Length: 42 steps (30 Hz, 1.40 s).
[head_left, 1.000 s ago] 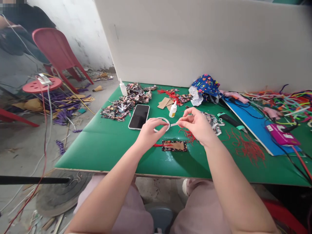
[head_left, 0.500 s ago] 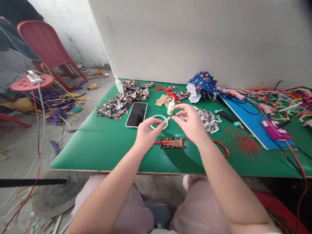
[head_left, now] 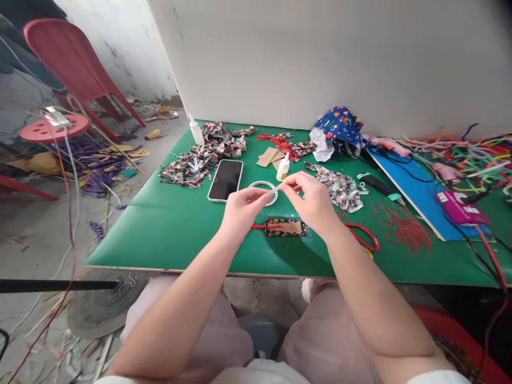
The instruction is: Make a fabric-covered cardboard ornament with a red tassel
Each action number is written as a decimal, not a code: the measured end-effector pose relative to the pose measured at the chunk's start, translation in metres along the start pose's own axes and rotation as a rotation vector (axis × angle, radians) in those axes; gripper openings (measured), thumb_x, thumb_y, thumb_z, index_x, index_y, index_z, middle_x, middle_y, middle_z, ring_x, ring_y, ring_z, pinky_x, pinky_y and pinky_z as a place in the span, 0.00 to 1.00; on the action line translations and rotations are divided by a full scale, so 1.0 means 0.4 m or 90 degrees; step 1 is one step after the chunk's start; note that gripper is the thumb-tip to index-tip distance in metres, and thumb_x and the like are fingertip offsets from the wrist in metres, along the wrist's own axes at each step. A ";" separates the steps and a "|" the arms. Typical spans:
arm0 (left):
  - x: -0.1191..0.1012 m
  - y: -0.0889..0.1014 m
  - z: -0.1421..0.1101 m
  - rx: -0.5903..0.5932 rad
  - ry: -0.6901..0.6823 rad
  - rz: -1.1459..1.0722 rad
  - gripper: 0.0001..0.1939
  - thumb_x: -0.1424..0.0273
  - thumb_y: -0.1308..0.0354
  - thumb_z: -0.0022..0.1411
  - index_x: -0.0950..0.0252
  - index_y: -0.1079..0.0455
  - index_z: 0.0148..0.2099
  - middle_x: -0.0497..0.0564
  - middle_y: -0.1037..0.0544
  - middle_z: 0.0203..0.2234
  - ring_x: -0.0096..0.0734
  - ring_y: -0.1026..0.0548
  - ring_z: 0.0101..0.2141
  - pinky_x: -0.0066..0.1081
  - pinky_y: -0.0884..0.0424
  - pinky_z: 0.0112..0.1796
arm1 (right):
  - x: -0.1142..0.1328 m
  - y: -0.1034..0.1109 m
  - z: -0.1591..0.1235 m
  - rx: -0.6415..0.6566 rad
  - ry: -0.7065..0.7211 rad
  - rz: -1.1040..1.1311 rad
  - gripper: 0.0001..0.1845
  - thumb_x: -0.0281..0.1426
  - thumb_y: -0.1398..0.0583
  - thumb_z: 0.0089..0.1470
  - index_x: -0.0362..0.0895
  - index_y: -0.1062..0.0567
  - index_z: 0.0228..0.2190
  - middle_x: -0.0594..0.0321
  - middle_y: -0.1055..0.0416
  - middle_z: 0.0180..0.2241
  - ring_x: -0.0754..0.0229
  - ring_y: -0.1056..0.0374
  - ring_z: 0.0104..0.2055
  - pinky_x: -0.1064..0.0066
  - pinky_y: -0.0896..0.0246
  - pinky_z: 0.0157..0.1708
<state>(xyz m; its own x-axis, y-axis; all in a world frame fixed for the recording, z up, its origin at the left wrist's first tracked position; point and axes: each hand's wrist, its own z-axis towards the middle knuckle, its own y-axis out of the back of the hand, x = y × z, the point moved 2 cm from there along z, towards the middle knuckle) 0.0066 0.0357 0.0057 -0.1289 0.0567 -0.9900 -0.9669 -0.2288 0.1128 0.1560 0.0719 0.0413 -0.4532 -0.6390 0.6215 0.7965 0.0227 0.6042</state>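
My left hand [head_left: 244, 213] is closed in a pinch on a short, narrow white strip [head_left: 277, 188]. My right hand [head_left: 310, 201] pinches the strip's other end, thumb against fingers. Just behind the left fingertips is a thin white ring [head_left: 263, 183], like a narrow tape roll; whether the strip joins it I cannot tell. Below the hands lies a dark floral fabric rectangle [head_left: 299, 228] with brown card on it and red cord [head_left: 258, 227] at its left end. A small white glue bottle [head_left: 283, 167] stands upright beyond my right fingers.
A phone [head_left: 226, 180] and crumpled floral fabric [head_left: 188, 169] lie left. On the right are red-handled scissors [head_left: 370, 234], a black-green cutter [head_left: 380, 186], red threads [head_left: 410, 229], a blue board [head_left: 412, 197] and a purple box with cables [head_left: 460, 207]. Another white bottle [head_left: 196, 132] stands at the back left.
My right fingers, spread apart before, have closed on the strip and moved slightly left to meet my left hand. The view has shifted slightly.
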 end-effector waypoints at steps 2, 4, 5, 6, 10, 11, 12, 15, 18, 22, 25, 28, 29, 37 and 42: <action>0.007 0.011 0.000 -0.026 0.004 0.029 0.13 0.63 0.42 0.52 0.67 0.26 0.36 0.51 0.22 0.29 0.31 0.27 0.30 0.28 0.33 0.32 | -0.004 0.013 0.001 -0.032 0.001 -0.016 0.07 0.31 0.47 0.55 0.44 0.31 0.28 0.62 0.33 0.30 0.63 0.36 0.33 0.70 0.40 0.32; 0.017 0.025 -0.004 -0.037 -0.020 0.102 0.14 0.64 0.43 0.53 0.66 0.27 0.41 0.51 0.22 0.31 0.31 0.26 0.32 0.29 0.32 0.35 | -0.018 0.028 0.003 -0.035 -0.041 -0.009 0.07 0.33 0.47 0.55 0.44 0.32 0.28 0.62 0.33 0.30 0.63 0.36 0.32 0.71 0.40 0.31; 0.022 0.029 -0.007 -0.016 -0.045 0.160 0.14 0.65 0.43 0.54 0.64 0.27 0.43 0.51 0.22 0.32 0.32 0.26 0.33 0.29 0.32 0.36 | -0.028 0.032 0.003 -0.004 -0.071 0.005 0.08 0.34 0.47 0.54 0.44 0.32 0.28 0.63 0.33 0.29 0.63 0.36 0.30 0.71 0.41 0.30; 0.027 0.032 -0.011 0.028 -0.078 0.227 0.14 0.65 0.44 0.55 0.63 0.27 0.43 0.51 0.22 0.34 0.32 0.26 0.35 0.30 0.32 0.38 | -0.038 0.032 0.003 0.048 -0.102 0.027 0.08 0.34 0.47 0.54 0.44 0.32 0.29 0.64 0.33 0.27 0.64 0.36 0.29 0.71 0.41 0.29; 0.056 0.036 -0.032 0.215 -0.203 0.486 0.13 0.64 0.44 0.56 0.62 0.26 0.41 0.52 0.24 0.38 0.37 0.30 0.41 0.35 0.35 0.44 | -0.066 0.002 -0.009 0.212 -0.175 0.077 0.09 0.36 0.49 0.55 0.45 0.34 0.29 0.69 0.34 0.22 0.67 0.38 0.24 0.74 0.44 0.26; 0.064 0.038 -0.036 0.237 -0.213 0.527 0.13 0.64 0.44 0.57 0.62 0.26 0.42 0.52 0.25 0.38 0.37 0.30 0.40 0.35 0.35 0.43 | -0.070 -0.010 -0.014 0.238 -0.179 0.075 0.09 0.36 0.50 0.56 0.45 0.35 0.29 0.69 0.35 0.21 0.67 0.39 0.23 0.75 0.46 0.25; 0.072 0.040 -0.039 0.251 -0.218 0.558 0.14 0.64 0.45 0.57 0.62 0.27 0.43 0.52 0.25 0.37 0.37 0.30 0.40 0.36 0.35 0.43 | -0.073 -0.024 -0.019 0.265 -0.182 0.071 0.09 0.36 0.51 0.56 0.45 0.35 0.29 0.70 0.36 0.21 0.68 0.40 0.22 0.75 0.47 0.25; 0.084 0.045 -0.046 0.267 -0.228 0.612 0.13 0.64 0.47 0.59 0.61 0.27 0.43 0.52 0.26 0.36 0.35 0.31 0.38 0.35 0.35 0.42 | -0.083 -0.066 -0.036 0.341 -0.203 0.043 0.11 0.37 0.51 0.56 0.45 0.35 0.28 0.70 0.37 0.19 0.68 0.41 0.22 0.76 0.50 0.23; 0.084 0.047 -0.052 0.262 -0.231 0.637 0.11 0.66 0.49 0.61 0.62 0.26 0.39 0.50 0.26 0.32 0.33 0.31 0.35 0.34 0.35 0.40 | -0.096 -0.097 -0.048 0.397 -0.217 0.007 0.11 0.37 0.51 0.55 0.45 0.33 0.28 0.69 0.34 0.22 0.67 0.40 0.24 0.76 0.50 0.25; 0.081 0.043 -0.061 0.263 -0.248 0.661 0.12 0.67 0.51 0.62 0.62 0.27 0.36 0.50 0.27 0.30 0.32 0.32 0.33 0.32 0.36 0.38 | -0.107 -0.118 -0.053 0.426 -0.195 -0.024 0.10 0.36 0.50 0.55 0.46 0.32 0.29 0.66 0.29 0.29 0.65 0.36 0.30 0.75 0.49 0.28; 0.081 0.043 -0.067 0.255 -0.270 0.689 0.12 0.67 0.52 0.62 0.62 0.27 0.36 0.50 0.27 0.30 0.33 0.33 0.33 0.32 0.37 0.37 | -0.108 -0.124 -0.056 0.441 -0.185 -0.056 0.10 0.36 0.50 0.54 0.47 0.31 0.29 0.66 0.28 0.29 0.64 0.35 0.31 0.75 0.49 0.29; 0.081 0.045 -0.073 0.244 -0.281 0.718 0.12 0.67 0.53 0.63 0.62 0.28 0.36 0.50 0.28 0.29 0.33 0.33 0.33 0.33 0.39 0.35 | -0.103 -0.124 -0.059 0.446 -0.188 -0.086 0.11 0.36 0.50 0.54 0.47 0.30 0.28 0.66 0.27 0.28 0.64 0.35 0.30 0.75 0.51 0.27; 0.081 0.046 -0.074 0.241 -0.284 0.725 0.12 0.67 0.53 0.63 0.62 0.28 0.36 0.50 0.28 0.29 0.33 0.33 0.33 0.33 0.39 0.34 | -0.100 -0.123 -0.060 0.445 -0.189 -0.093 0.11 0.36 0.50 0.54 0.47 0.30 0.28 0.66 0.27 0.28 0.64 0.35 0.29 0.75 0.51 0.26; 0.073 0.046 -0.078 0.240 -0.274 0.740 0.13 0.67 0.54 0.63 0.62 0.29 0.36 0.50 0.28 0.29 0.33 0.33 0.33 0.32 0.40 0.34 | -0.086 -0.120 -0.061 0.453 -0.179 -0.067 0.09 0.36 0.47 0.53 0.46 0.31 0.27 0.68 0.29 0.22 0.66 0.37 0.25 0.76 0.52 0.24; 0.070 0.045 -0.077 0.243 -0.262 0.744 0.13 0.67 0.54 0.64 0.62 0.29 0.36 0.50 0.28 0.29 0.33 0.32 0.33 0.32 0.40 0.34 | -0.089 -0.120 -0.063 0.452 -0.180 -0.049 0.09 0.36 0.47 0.53 0.46 0.31 0.26 0.68 0.29 0.23 0.67 0.37 0.24 0.76 0.52 0.24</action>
<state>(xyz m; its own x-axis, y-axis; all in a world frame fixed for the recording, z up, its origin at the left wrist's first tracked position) -0.0078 0.0034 -0.0227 -0.9260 0.3209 -0.1987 -0.2293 -0.0599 0.9715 0.1439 0.0742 -0.0224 -0.6580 -0.4398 0.6112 0.3536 0.5362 0.7665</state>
